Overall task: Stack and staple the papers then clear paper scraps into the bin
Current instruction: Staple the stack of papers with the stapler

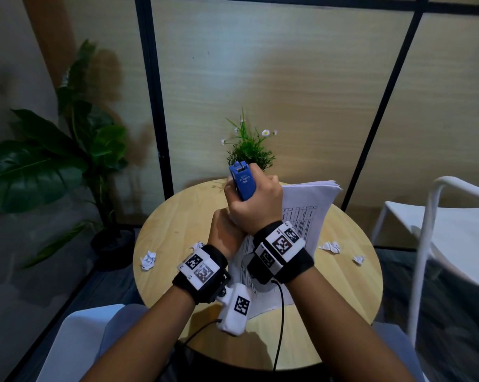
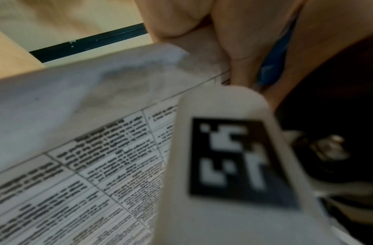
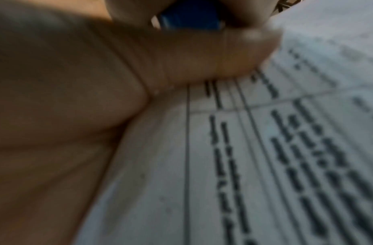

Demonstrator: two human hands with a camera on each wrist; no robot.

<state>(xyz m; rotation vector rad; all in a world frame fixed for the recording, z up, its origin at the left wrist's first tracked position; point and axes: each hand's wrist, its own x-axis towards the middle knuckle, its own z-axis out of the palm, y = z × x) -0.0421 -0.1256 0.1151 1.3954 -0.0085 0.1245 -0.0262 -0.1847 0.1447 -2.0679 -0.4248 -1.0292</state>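
blue stapler [image 1: 242, 181] marked "Office"

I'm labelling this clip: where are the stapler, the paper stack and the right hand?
stapler [image 1: 242, 180], head view, blue top face.
paper stack [image 1: 310, 199], head view, raised top sheet.
right hand [image 1: 256, 208], head view, back of hand.

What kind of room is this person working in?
Probably a small office or meeting nook: a round wooden table with printed papers, a white chair, panelled partition walls and a leafy potted plant.
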